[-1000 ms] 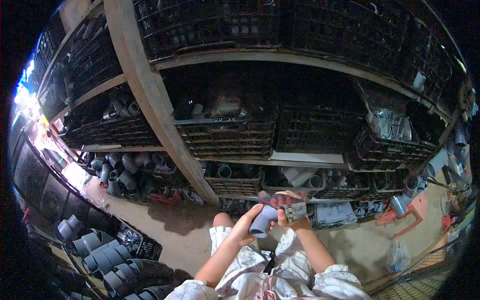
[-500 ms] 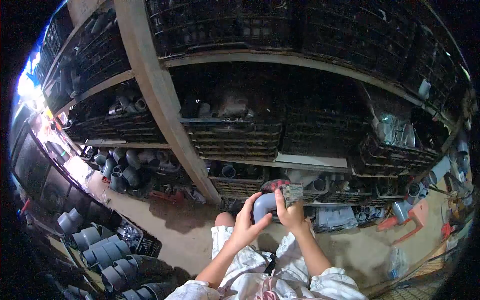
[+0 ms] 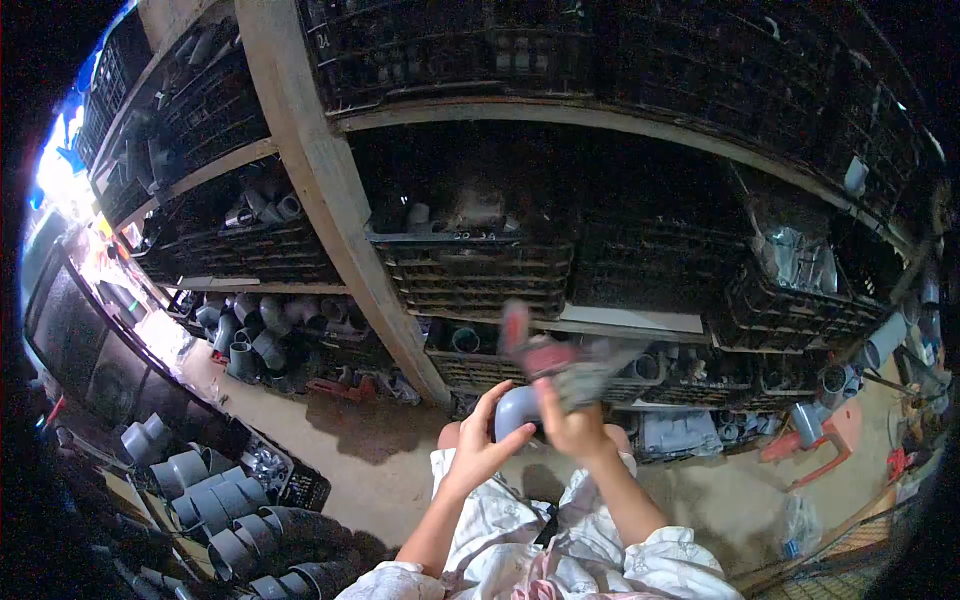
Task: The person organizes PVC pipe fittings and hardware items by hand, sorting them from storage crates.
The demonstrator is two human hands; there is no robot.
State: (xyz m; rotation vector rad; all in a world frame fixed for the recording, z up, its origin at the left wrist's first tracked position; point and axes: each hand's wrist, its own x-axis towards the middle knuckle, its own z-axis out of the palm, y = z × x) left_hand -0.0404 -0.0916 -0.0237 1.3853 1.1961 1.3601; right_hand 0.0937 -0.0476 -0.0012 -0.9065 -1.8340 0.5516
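Note:
A grey curved pipe elbow (image 3: 517, 410) is held in front of my knees. My left hand (image 3: 480, 440) grips its left side, with the thumb along the bottom and the fingers over the top. My right hand (image 3: 575, 428) is closed on a red and grey checked cloth (image 3: 570, 375), right beside the elbow. The cloth's upper part is smeared by motion, and one end sticks up toward the shelf. The right hand's fingers are partly hidden by the cloth.
Wooden shelves (image 3: 345, 230) with black crates (image 3: 470, 280) of fittings stand ahead. Stacked grey fittings (image 3: 205, 500) and a black basket (image 3: 300, 487) lie at lower left. A red plastic stool (image 3: 825, 440) and a clear bag (image 3: 800, 525) are at right on the floor.
The cloth has swung up and left, and one end now rises above my hands. The elbow and my left hand have shifted slightly left. The view has moved a little.

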